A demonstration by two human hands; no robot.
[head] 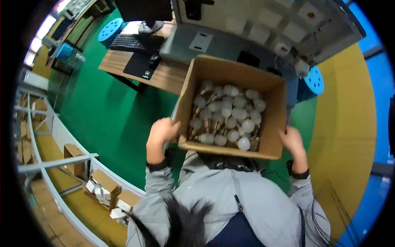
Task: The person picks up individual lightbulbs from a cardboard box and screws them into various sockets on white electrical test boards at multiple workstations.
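An open cardboard box (234, 69) is held in front of my body, over the near edge of the desk. Inside it lie several white light bulbs (239, 113), jumbled in different directions. My left hand (162, 132) grips the box's left side near the front corner, with the fingers partly behind the wall. On the opposite side, my right hand (293, 140) holds the right wall; its fingertips are hidden by the cardboard. What is under the box cannot be seen well.
Behind the box is a wooden desk (174, 72) with a keyboard (135, 42), a mouse (154, 60) and a monitor (145, 10). Blue round stools (111, 29) stand beyond and to the right. A metal shelf rack (66, 160) with cartons (105, 185) runs along the left.
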